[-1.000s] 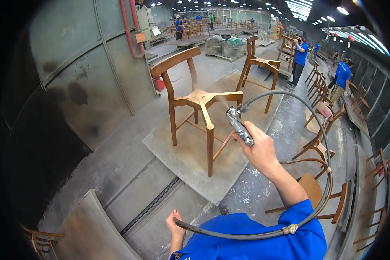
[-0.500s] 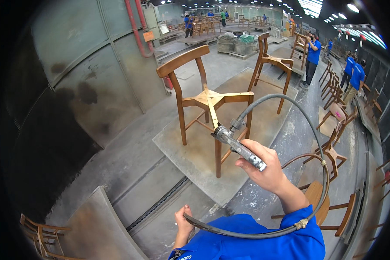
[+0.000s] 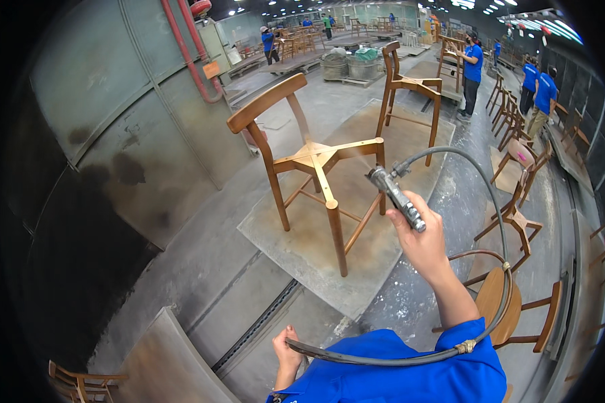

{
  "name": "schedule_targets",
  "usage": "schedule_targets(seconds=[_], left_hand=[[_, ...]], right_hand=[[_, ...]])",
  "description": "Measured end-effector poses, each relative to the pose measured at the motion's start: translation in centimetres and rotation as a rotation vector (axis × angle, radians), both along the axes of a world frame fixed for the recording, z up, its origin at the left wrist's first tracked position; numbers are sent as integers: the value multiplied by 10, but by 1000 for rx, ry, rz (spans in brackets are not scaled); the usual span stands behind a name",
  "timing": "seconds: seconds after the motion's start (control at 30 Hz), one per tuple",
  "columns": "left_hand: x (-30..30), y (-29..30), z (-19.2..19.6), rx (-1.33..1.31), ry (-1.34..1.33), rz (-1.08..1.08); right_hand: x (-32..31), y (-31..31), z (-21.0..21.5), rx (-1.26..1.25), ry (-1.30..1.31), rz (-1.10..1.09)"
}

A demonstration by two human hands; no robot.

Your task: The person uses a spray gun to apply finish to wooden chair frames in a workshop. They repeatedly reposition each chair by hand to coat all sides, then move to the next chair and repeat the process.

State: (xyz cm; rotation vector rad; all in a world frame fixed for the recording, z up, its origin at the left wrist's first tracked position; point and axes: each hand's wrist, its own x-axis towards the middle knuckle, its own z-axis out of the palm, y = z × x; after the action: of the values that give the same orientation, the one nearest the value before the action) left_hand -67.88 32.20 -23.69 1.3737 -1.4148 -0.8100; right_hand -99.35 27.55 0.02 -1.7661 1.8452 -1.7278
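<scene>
My right hand (image 3: pixel 423 235) grips a metal spray gun (image 3: pixel 396 196), its nozzle pointing up and left at a wooden chair frame (image 3: pixel 314 156). A faint mist shows between the nozzle and the chair's pale cross-shaped seat support. The chair stands upright on a stained board (image 3: pixel 269 228), its legs and curved backrest brown. A grey hose (image 3: pixel 477 164) loops from the gun round my right side and across my front. Low in the middle, my left hand (image 3: pixel 287 348) is closed around that hose.
A second chair frame (image 3: pixel 410 87) stands at the board's far end. On the right are a round-seated chair (image 3: pixel 499 302) and a row of chairs (image 3: pixel 517 218). A chain track (image 3: pixel 255 327) runs along the floor. Several people in blue shirts work farther back, one person (image 3: pixel 472 70) beside a chair.
My right hand has moved the spray gun right and slightly up, off the chair's near front corner, which now shows. My left hand stays on the hose. The view has shifted a little.
</scene>
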Motion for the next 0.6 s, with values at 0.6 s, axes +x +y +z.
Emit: schedule_targets(seconds=[0.6], left_hand=[[1, 20, 22, 192, -119, 85]], right_hand=[[36, 3, -24, 364, 243, 334]])
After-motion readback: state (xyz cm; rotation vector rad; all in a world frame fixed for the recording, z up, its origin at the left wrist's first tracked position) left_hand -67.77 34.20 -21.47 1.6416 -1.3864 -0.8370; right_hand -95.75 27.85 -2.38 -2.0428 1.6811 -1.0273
